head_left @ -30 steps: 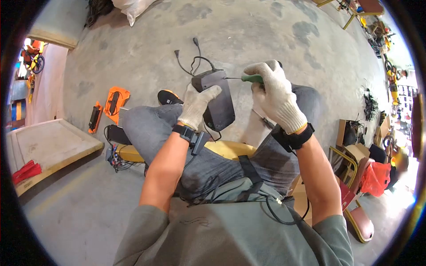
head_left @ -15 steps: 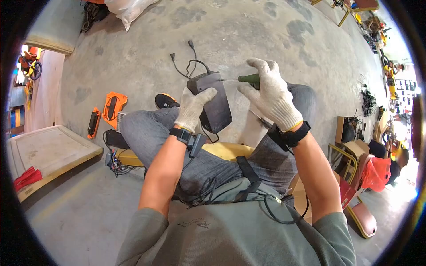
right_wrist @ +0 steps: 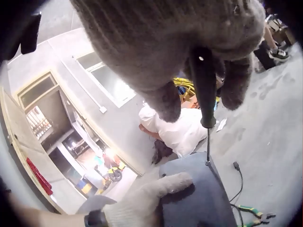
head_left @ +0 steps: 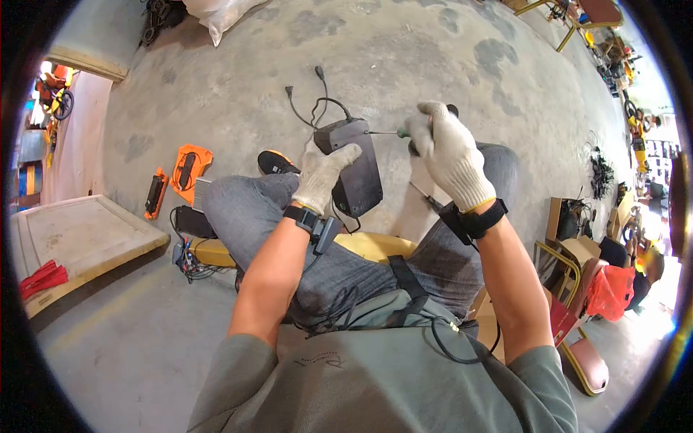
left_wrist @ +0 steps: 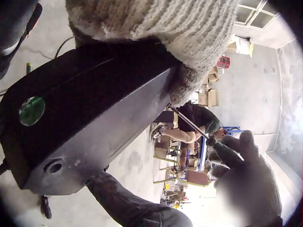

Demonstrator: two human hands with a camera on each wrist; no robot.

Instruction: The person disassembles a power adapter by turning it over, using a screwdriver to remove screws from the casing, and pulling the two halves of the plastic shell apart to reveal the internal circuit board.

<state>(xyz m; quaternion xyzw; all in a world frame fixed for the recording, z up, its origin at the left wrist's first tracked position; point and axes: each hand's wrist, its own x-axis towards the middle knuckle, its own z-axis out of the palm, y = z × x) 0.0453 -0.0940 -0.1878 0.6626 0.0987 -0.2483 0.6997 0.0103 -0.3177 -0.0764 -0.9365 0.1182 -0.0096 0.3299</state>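
Note:
My gloved left hand [head_left: 321,173] grips a black box-shaped power adapter [head_left: 361,169] by its left side, thumb across the upper face. Its power cord [head_left: 338,101] trails from the far end. My gloved right hand [head_left: 453,155] holds a screwdriver [head_left: 384,133] by its dark green handle. The shaft's tip meets the adapter near the far right corner, beside a screw hole. In the right wrist view the fingers surround the handle [right_wrist: 203,90], and the shaft points down at the adapter's edge. The left wrist view shows a round green label [left_wrist: 32,111] on the adapter's end.
A second thin tool [head_left: 426,195] lies by my right thigh. Pliers [right_wrist: 251,210] with green-yellow handles lie on the floor in the right wrist view. An orange case [head_left: 191,169] and a wooden platform [head_left: 86,238] are to the left; boxes and chairs [head_left: 570,267] stand right.
The right hand's fingers have shifted on the screwdriver handle, spreading half a second ago and closing round it now. The left hand keeps its grip, and the tip stays at the same corner.

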